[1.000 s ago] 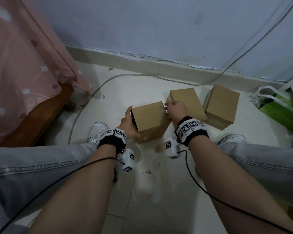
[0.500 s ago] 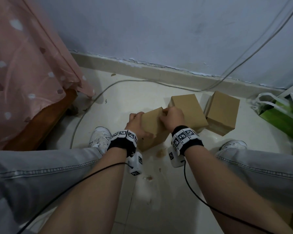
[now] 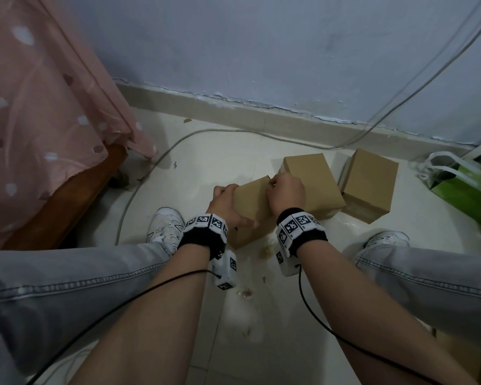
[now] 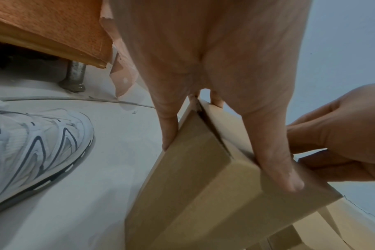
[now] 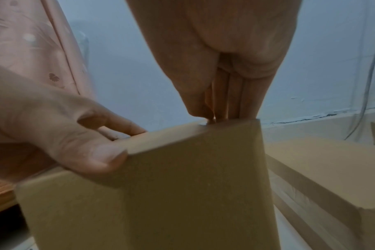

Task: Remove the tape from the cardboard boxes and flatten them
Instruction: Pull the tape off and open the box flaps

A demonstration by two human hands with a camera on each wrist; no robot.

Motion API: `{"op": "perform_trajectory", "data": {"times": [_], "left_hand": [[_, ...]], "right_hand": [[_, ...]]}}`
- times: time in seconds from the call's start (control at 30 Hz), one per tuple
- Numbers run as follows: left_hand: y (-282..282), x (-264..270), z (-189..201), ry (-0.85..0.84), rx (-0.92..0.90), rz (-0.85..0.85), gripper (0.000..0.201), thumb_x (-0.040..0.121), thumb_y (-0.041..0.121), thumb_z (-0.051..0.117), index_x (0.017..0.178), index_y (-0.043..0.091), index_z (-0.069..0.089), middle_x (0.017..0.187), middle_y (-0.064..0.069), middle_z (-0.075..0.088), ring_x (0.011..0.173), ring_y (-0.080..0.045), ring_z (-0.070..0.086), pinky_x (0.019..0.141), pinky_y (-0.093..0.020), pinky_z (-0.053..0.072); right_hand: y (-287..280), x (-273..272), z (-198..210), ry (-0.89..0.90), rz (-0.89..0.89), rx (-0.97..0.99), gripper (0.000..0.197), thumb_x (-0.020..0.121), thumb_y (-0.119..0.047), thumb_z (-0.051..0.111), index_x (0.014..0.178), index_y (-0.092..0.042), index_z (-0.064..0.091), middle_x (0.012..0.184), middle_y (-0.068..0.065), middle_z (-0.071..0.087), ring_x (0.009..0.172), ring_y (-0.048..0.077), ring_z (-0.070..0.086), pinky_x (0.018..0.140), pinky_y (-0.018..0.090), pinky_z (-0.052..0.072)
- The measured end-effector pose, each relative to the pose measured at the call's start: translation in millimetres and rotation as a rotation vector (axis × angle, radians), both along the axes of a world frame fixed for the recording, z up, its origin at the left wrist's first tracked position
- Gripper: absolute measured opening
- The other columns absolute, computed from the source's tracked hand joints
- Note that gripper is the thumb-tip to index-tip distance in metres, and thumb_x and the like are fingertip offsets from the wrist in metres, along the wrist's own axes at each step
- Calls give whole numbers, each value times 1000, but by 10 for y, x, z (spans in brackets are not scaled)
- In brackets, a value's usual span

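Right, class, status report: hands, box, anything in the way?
Left hand grips box. Right hand pinches its top edge. Box tilted, not flattened. Two more boxes behind; nothing blocking.

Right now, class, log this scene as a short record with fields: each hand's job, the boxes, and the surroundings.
Held box: cardboard box, tilted, lifted between the knees
Left hand: left hand grips the box's left end
Right hand: right hand pinches at the box's top edge
Other boxes: two closed boxes on the floor behind
Surroundings: pink curtain, green bag, white cable
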State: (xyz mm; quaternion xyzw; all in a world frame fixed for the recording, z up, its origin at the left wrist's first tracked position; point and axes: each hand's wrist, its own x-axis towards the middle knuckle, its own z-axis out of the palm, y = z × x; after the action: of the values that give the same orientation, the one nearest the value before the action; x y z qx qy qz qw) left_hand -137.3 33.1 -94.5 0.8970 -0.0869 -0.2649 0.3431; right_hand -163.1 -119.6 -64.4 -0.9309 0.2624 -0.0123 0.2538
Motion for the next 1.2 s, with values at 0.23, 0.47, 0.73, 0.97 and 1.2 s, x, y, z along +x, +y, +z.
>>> {"op": "perform_trajectory", "data": {"times": [0.23, 0.47, 0.73, 0.97, 1.2], "left_hand": [[-5, 14, 15, 10, 8, -6, 112, 54, 38, 94, 146, 23, 33, 139, -1, 27, 124, -24, 47, 107, -35, 42], [-10, 11, 26, 8, 15, -5, 113, 54, 37, 95, 146, 22, 32, 139, -2, 27, 125, -24, 47, 106, -34, 41], [-14, 19, 34, 9, 26, -14, 113, 54, 40, 94, 146, 23, 32, 140, -4, 26, 125, -26, 47, 107, -35, 41], [-15, 16, 24, 6, 19, -11, 109, 57, 37, 93, 146, 22, 32, 140, -4, 27, 124, -26, 48, 105, -34, 43], [-13, 23, 21, 17, 19, -22, 111, 54, 37, 94, 146, 23, 32, 139, -3, 27, 124, -25, 47, 106, -34, 40]], "right_hand": [[6, -18, -24, -28, 0, 47, 22, 89, -19, 61, 99, -3, 73, 93, 14, 72, 87, 30, 67, 79, 38, 57], [8, -8, -24, -30, -49, 55, 22, 93, -15, 54, 103, -8, 73, 96, 13, 71, 87, 30, 66, 76, 33, 53], [16, -58, -17, -14, -24, 92, 22, 89, -17, 60, 103, -5, 71, 99, 14, 72, 91, 30, 66, 77, 33, 52], [102, -9, -16, 10, -19, 4, 19, 88, -11, 57, 100, -8, 71, 96, 12, 71, 92, 31, 66, 77, 34, 53], [-6, -75, -61, -11, -73, 56, 30, 95, -9, 47, 113, -13, 70, 107, 12, 70, 100, 30, 65, 82, 32, 50]]}}
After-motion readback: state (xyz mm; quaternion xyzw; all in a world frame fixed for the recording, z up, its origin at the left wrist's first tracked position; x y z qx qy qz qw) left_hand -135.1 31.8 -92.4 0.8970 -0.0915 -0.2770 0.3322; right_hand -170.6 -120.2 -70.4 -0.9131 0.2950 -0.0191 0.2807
